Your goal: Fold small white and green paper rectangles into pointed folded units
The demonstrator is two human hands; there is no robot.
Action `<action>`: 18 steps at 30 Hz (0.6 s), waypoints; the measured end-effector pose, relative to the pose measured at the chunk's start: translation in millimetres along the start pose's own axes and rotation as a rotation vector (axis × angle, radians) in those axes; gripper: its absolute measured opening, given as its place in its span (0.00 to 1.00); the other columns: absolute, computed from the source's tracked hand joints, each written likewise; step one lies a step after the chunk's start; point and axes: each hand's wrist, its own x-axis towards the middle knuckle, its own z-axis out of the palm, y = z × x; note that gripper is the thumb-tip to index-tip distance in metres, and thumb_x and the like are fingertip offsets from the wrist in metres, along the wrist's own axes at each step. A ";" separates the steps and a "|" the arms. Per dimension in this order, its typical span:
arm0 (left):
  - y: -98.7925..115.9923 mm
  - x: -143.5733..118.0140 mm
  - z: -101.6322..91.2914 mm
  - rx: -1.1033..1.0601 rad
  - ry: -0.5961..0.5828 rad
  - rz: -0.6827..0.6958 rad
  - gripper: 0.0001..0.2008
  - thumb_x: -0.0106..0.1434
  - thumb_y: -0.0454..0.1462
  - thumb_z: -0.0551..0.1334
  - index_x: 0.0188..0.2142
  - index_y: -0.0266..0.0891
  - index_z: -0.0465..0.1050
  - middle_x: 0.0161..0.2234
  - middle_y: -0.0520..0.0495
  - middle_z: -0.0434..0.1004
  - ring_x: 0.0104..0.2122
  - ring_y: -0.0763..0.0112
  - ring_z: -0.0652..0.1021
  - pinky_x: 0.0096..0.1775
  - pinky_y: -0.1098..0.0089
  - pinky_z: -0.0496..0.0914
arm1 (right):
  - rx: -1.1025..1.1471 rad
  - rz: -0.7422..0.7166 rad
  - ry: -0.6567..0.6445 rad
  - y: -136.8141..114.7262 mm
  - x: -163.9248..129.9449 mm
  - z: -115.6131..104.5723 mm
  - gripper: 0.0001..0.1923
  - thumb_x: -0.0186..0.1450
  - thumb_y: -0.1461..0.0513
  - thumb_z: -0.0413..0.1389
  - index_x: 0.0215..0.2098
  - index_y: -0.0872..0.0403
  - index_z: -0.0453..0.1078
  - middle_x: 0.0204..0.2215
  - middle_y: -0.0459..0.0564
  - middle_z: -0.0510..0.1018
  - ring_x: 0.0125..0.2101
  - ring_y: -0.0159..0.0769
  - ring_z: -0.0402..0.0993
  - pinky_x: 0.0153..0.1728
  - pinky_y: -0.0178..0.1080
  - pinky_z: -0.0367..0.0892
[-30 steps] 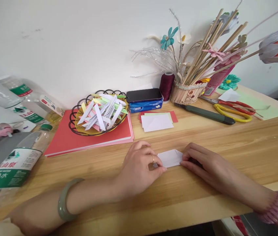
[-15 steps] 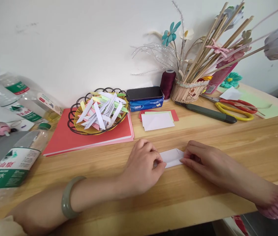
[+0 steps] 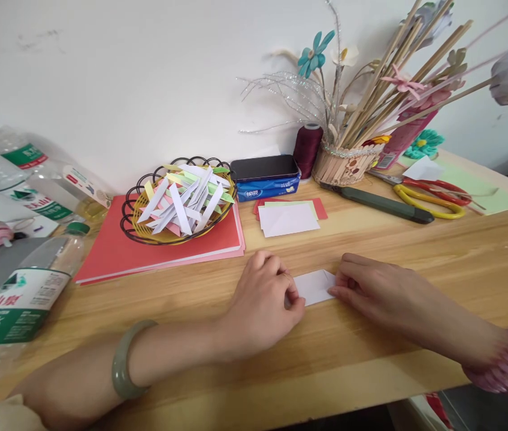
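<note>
Head view: both hands, left hand (image 3: 260, 299) and right hand (image 3: 371, 293), pinch white paper (image 3: 313, 287); card stack (image 3: 287, 216) and basket (image 3: 177, 203) lie behind.

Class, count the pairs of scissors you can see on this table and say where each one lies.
2. The yellow scissors lie at the back right, beside the green paper. The red scissors lie just behind, overlapping them. Others may be hidden behind the stick basket.
</note>
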 end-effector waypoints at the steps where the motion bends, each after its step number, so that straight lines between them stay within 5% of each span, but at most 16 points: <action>1: 0.3 0.2 -0.2 0.008 -0.006 0.001 0.06 0.55 0.31 0.63 0.23 0.38 0.69 0.31 0.49 0.69 0.42 0.63 0.65 0.45 0.62 0.66 | -0.026 0.002 0.008 -0.4 -0.3 -0.3 0.08 0.63 0.61 0.47 0.25 0.52 0.60 0.27 0.46 0.69 0.25 0.35 0.67 0.24 0.36 0.55; 7: 0.8 1.4 -1.5 0.059 -0.052 0.023 0.06 0.56 0.32 0.61 0.24 0.38 0.67 0.33 0.48 0.68 0.44 0.63 0.64 0.47 0.62 0.65 | -0.061 -0.112 0.082 0.8 -3.5 1.4 0.10 0.65 0.61 0.45 0.26 0.52 0.59 0.28 0.49 0.67 0.30 0.39 0.64 0.31 0.41 0.59; 13: 3.5 -0.9 -5.7 0.109 -0.104 0.023 0.02 0.58 0.32 0.60 0.31 0.37 0.66 0.36 0.46 0.65 0.43 0.61 0.62 0.47 0.60 0.64 | 0.135 -0.079 0.136 8.2 -5.6 7.9 0.07 0.66 0.59 0.48 0.30 0.52 0.60 0.31 0.49 0.67 0.33 0.39 0.64 0.34 0.42 0.61; 18: 4.2 -3.8 -3.9 0.164 -0.052 0.188 0.09 0.61 0.29 0.56 0.41 0.39 0.69 0.41 0.45 0.64 0.44 0.61 0.61 0.48 0.57 0.62 | 0.060 -0.204 0.305 5.9 -13.4 6.8 0.06 0.67 0.63 0.47 0.36 0.53 0.65 0.33 0.51 0.70 0.35 0.39 0.66 0.36 0.44 0.63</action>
